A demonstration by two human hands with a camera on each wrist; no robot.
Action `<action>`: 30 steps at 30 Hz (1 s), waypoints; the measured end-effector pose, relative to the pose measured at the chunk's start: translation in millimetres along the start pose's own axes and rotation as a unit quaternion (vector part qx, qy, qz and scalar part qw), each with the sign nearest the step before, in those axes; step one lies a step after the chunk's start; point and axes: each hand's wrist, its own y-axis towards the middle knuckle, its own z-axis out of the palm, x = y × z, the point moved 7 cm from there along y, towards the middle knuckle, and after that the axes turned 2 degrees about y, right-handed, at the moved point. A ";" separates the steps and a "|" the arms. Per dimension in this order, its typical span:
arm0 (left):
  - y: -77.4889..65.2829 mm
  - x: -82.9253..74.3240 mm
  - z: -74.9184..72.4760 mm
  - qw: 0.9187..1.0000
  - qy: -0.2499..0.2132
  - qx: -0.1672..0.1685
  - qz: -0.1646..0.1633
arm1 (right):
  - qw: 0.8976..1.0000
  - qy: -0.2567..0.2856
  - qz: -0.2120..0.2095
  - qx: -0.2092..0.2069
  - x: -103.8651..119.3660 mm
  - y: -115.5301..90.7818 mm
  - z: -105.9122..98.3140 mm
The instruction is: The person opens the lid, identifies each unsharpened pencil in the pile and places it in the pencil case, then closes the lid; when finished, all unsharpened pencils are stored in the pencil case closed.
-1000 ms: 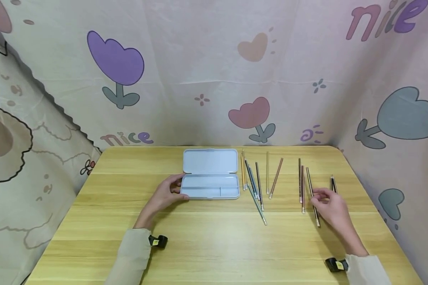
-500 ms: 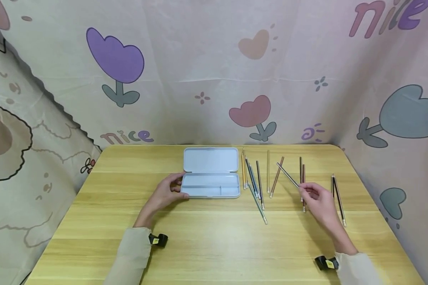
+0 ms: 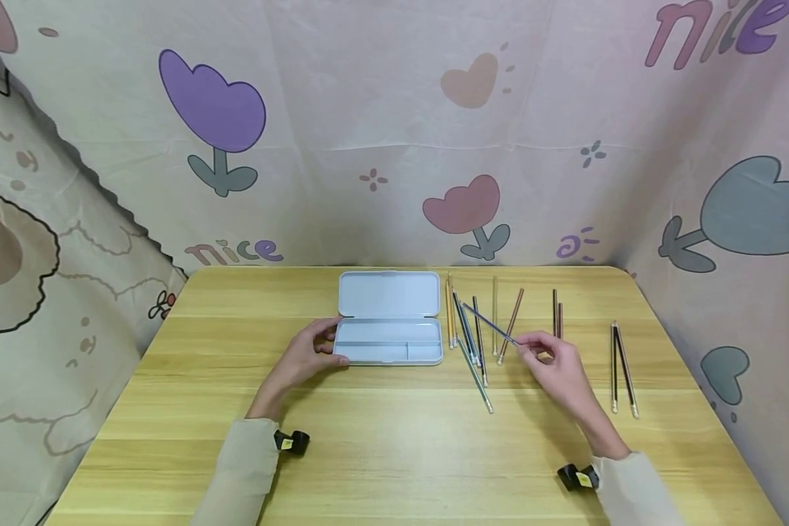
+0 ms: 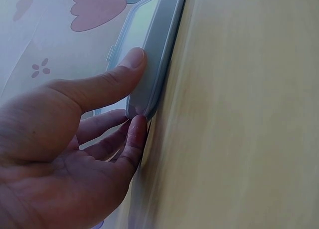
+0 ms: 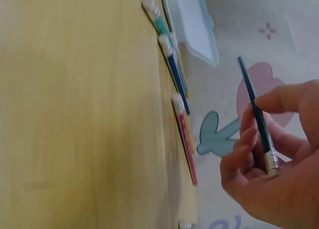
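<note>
- Nearest stuff: two light sleeves (image 3: pixel 239 467), each with a little black wrist camera (image 3: pixel 292 443) strapped on, over a light wood-grain table (image 3: pixel 421 453).
- Right hand (image 3: pixel 552 361), out on the right side: thumb and fingers pinching one dark blue pencil (image 3: pixel 489 324). It's held up off the wood, pointing far and left so it crosses over the loose ones. The right wrist view has the metal band and eraser end down by the palm.
- Left hand (image 3: pixel 305 356), about as far in: gripping the left end of the pencil case, thumb on the near left corner, other fingers curled around the side.
- Right of the right hand, two dark pencils (image 3: pixel 627 372) lie nearly touching at their far tips, spreading toward the near side.
- Between the case and the right hand, a teal pencil (image 3: pixel 476 380) sticks out nearest, slanting away to the left.
- Pale blue pencil case (image 3: pixel 371 332), a bit left of the pencils: open, with a long compartment on the far side and two on the near side, the right one smaller.
- Right beside the case: yellow pencils (image 3: pixel 450 318), then some blue and dark ones bunched up, then a gold pencil (image 3: pixel 495 314) and a reddish pencil (image 3: pixel 511 326) a bit apart.
- Just beyond the right hand, two more pencils (image 3: pixel 555 314) peek out, near ends hidden.
- Case lid (image 3: pixel 388 294) lies flipped back on the far side.
- Farthest: cloth backdrop (image 3: pixel 342 88) with cartoon tulips and "nice" lettering.
</note>
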 end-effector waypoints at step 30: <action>-1.3 -0.5 -1.4 1.000 0.018 -0.004 -0.009 | 0.989 0.022 -0.117 0.083 61.7 67.7 128.1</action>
